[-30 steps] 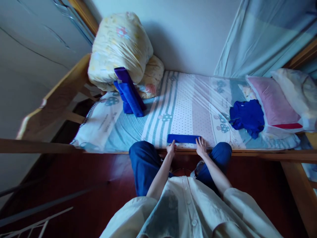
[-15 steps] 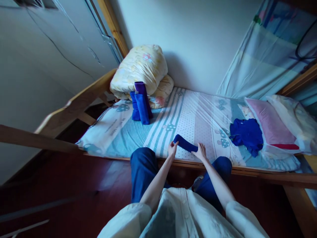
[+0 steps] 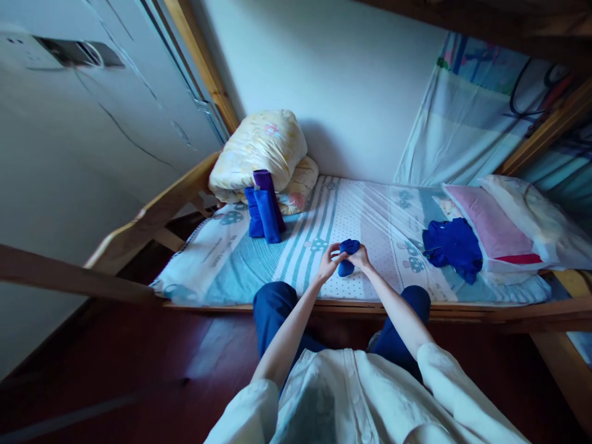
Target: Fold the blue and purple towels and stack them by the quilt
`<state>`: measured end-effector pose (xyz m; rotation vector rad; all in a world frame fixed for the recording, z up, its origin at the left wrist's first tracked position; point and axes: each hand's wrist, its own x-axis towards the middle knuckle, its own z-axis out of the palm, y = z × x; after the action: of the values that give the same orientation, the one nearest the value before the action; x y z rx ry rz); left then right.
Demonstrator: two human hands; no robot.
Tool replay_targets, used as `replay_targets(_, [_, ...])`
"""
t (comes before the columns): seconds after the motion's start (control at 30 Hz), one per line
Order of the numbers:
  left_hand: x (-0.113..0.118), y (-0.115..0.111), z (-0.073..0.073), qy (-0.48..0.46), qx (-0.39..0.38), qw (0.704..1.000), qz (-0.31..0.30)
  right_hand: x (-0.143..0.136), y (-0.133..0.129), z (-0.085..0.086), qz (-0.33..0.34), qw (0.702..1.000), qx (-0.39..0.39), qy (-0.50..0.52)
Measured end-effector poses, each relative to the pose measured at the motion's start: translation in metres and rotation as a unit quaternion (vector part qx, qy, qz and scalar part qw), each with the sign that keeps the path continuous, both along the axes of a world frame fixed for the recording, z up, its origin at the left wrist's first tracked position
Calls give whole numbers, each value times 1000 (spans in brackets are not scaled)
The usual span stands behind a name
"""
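Observation:
A tight roll of dark blue cloth (image 3: pixel 349 246) stands on end just above the front part of the bed, its coiled end facing up. My left hand (image 3: pixel 328 261) grips it from the left with curled fingers. On the other side, my right hand (image 3: pixel 360 258) is closed around its right edge. Whether the cloth is a garment cannot be made out. Farther back on the left are blue cloth rolls (image 3: pixel 267 217) with a purple roll (image 3: pixel 264 179) behind them. A crumpled blue garment (image 3: pixel 454 248) lies on the right of the mattress.
A patterned sheet (image 3: pixel 296 256) covers the bed. A folded yellow quilt (image 3: pixel 261 145) is heaped at the back left, and a pink pillow (image 3: pixel 493 222) lies at the right. Wooden rails (image 3: pixel 152 219) edge the left end. A pale curtain (image 3: pixel 432 135) hangs at the right.
The blue cloth, held lengthwise between both hands before, is now turned on end. My hands have come close together around it. The camera view has shifted slightly.

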<state>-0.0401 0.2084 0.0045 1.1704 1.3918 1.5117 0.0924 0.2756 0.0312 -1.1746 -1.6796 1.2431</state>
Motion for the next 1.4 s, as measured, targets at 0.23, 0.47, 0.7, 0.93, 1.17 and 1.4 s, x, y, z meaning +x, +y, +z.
replay_targets(0.23, [-60,-20,-27,-9,-47,998,40,-81,-8,26,-32,999,-41,2])
replay_targets(0.47, [-134,-7,-49,21,-119,964,237,-214,1,44,-23,998,-50,42])
replay_targets(0.7, [-228,21,-71,20,-127,937,325,-323,27,31,25,999,-32,34])
replay_targets(0.93, [-274,36,-99,7,-142,938,316,-375,47,-6,26,999,-43,-4])
replay_targets(1.17, [-287,39,-118,1,-192,936,296,-387,48,-34,29,998,-56,-3])
replay_targets(1.4, [-286,38,-131,-12,-180,934,307,-386,51,-41,25,997,-59,-34])
